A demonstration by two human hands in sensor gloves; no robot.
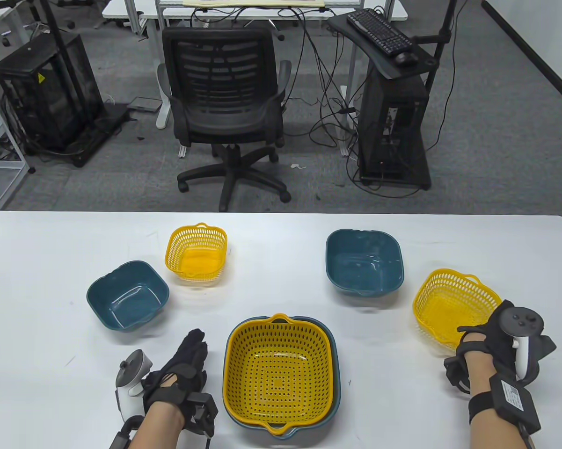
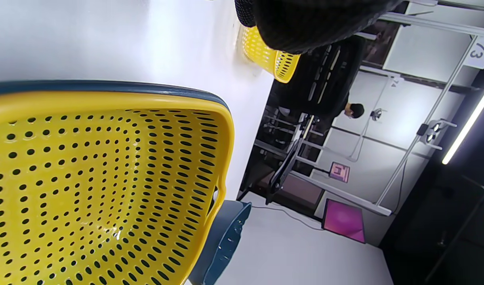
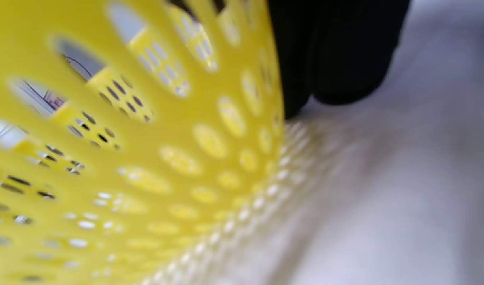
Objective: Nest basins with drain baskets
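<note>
Large basket (image 1: 278, 369) already seated in large basin (image 1: 333, 374), table front. Right hand (image 1: 500, 343) grips right basket (image 1: 454, 306) rim, likely bound for nearby basin (image 1: 364, 262). Left hand (image 1: 180, 374) idle, fingers extended, holding nothing.

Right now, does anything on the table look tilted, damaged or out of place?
Only the yellow basket at the right: it sits tilted, the right hand at its near side. The large basket lies squarely in its basin. No damage shows.

Bright even light, soft shadows; right wrist view badly blurred
</note>
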